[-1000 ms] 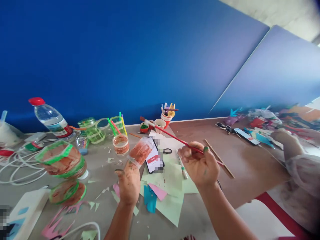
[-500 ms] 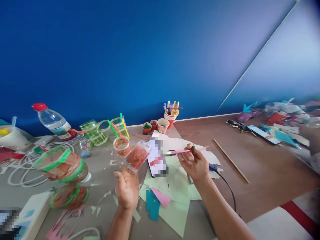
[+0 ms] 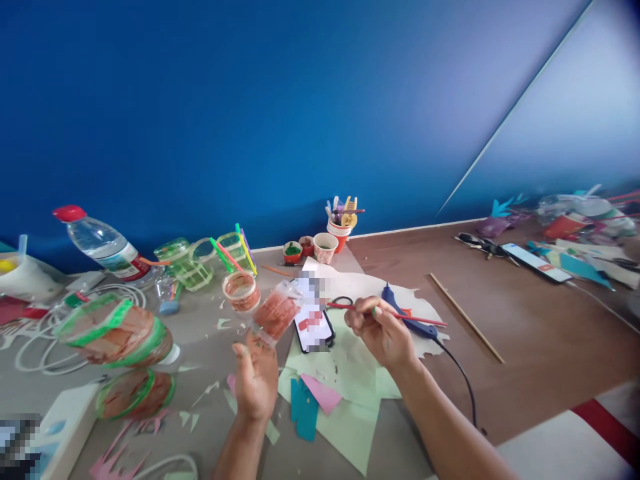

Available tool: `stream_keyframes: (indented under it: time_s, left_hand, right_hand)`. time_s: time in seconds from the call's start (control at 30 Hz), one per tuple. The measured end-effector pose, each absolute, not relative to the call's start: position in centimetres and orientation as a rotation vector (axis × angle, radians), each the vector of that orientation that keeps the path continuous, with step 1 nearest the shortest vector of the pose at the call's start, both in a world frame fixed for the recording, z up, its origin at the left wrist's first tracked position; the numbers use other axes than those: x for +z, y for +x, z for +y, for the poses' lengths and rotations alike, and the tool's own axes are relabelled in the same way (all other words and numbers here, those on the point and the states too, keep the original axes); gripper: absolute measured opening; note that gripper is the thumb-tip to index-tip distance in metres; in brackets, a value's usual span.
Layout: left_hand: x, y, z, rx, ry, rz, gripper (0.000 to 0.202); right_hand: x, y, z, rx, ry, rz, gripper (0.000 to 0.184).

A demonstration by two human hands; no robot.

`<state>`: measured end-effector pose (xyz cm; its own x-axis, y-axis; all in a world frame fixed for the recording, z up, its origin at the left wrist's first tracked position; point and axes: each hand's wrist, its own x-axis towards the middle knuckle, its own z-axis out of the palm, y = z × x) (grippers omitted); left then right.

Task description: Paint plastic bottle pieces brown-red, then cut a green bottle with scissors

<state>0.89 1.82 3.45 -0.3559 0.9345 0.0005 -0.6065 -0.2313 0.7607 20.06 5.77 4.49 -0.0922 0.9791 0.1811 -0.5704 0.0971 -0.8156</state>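
Note:
My left hand grips a small clear plastic piece painted orange-brown, raised above the table and tilted to the right. My right hand pinches a thin red paintbrush that lies nearly level, its tip pointing left toward the painted piece. A phone lies on pale green paper between my hands. A blue glue gun rests just behind my right hand.
Painted plastic rings with green rims stand at the left beside a water bottle and white cables. Small paint cups and a cup of tools sit by the blue wall. A wooden stick lies on the brown table.
My right hand has swung the brush down from pointing up-left to nearly level and moved closer to the painted piece. The view has shifted, and another person's arm at the right has left it.

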Motion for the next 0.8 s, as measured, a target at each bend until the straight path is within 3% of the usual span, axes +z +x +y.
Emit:
stream_keyframes:
  time_s: [0.8]
  left_hand:
    - [-0.4,0.0,1.7,1.790,0.717,0.856,0.065]
  right_hand:
    - [4.0,20.4,5.9,1.354,-0.683,-1.029,0.028]
